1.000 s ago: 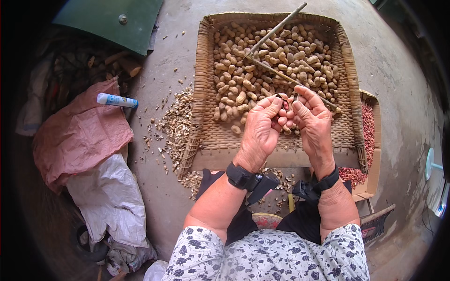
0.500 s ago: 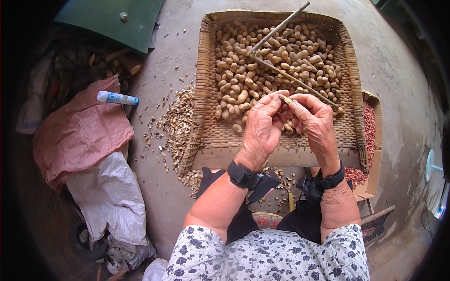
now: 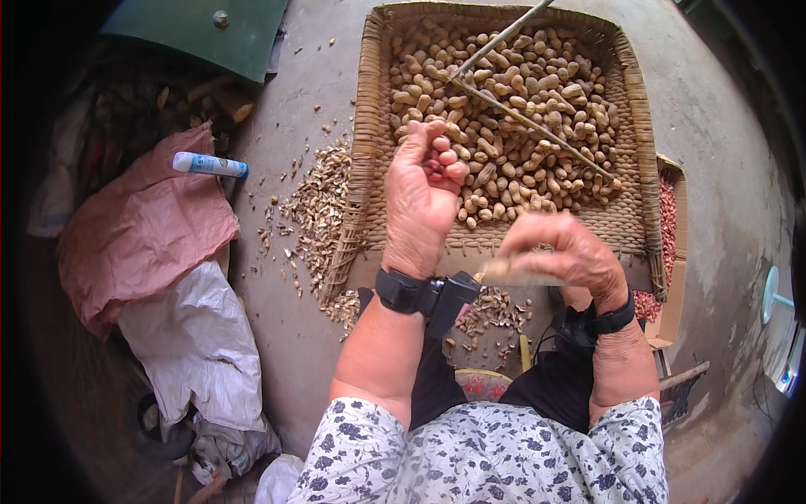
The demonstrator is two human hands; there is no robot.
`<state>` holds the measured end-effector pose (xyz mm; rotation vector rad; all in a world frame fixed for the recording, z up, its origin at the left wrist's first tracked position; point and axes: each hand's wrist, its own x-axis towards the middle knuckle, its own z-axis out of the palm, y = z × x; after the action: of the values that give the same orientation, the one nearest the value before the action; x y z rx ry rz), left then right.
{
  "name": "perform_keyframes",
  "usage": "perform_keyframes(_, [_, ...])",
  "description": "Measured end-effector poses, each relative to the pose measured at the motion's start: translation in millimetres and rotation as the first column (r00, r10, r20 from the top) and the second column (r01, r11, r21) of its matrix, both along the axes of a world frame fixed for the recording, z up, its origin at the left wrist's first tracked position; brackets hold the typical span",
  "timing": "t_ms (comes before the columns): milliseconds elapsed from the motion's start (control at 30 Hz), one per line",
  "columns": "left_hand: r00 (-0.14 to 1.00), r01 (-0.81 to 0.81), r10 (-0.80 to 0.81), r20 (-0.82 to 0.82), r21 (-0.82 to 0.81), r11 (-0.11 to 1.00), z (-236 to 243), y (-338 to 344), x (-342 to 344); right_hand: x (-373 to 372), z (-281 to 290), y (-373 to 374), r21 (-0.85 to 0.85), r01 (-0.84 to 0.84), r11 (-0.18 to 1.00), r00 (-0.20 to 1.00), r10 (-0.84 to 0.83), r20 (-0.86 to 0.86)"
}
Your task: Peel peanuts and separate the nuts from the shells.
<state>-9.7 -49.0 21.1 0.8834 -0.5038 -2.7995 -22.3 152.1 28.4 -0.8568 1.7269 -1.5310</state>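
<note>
My left hand [image 3: 420,189] is raised over the left part of a woven tray [image 3: 646,168] of unshelled peanuts [image 3: 495,134], its fingers curled round small red kernels [image 3: 435,172]. My right hand [image 3: 554,256] is low over the tray's near edge, smeared by motion; a pale shell-like bit shows beside its fingertips, and I cannot tell whether it is held. A bent stick [image 3: 554,139] lies across the peanuts. Broken shells [image 3: 315,202] are heaped along the tray's left side.
A cardboard box [image 3: 667,323] of red kernels sits under the tray's right side. Pink [image 3: 143,235] and white [image 3: 193,336] sacks lie left, with a blue-white canister [image 3: 210,165]. A green metal panel [image 3: 193,38] is at top left.
My hands, earlier together on a peanut, have parted: the left moved up and left with kernels, the right down toward the near edge. The tray appears slightly higher in view.
</note>
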Motion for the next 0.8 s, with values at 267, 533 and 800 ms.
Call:
perform_keyframes(267, [0.995, 0.038, -0.040, -0.094, -0.015, 0.999, -7.5, -14.0, 9.8, -11.0, -33.5, -25.6, 0.105, 0.501, 0.859, 0.809, -0.421, -0.410])
perform_keyframes(533, [0.999, 0.036, -0.038, -0.030, -0.039, 0.999, -3.0, -18.7, 13.3, -21.5, -57.4, -57.6, 0.042, 0.503, 0.863, 0.570, -0.295, -0.767])
perform_keyframes(800, [0.996, 0.085, -0.082, 0.025, -0.244, 0.966, 4.6, -1.0, 13.1, -22.7, -47.0, -53.5, 0.090, 0.595, 0.799, 0.798, -0.573, -0.188])
